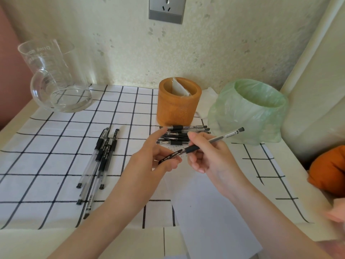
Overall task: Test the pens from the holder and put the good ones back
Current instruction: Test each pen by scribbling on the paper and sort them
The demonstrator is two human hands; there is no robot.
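- Right hand (207, 156) pinching a gel pen (214, 142) at its black rubber grip, fingers clamped, barrel angled up toward the green bag.
- Left hand (155, 161): thumb and a finger closed on the cap (170, 156); forefinger is stretched out free.
- Light, stiff, slick plastic, so I'd say the rubber grip is the place to hold.
- Wooden holder (178, 103) behind on the checked cloth tabletop (56, 146); white paper (205, 212) below for testing.
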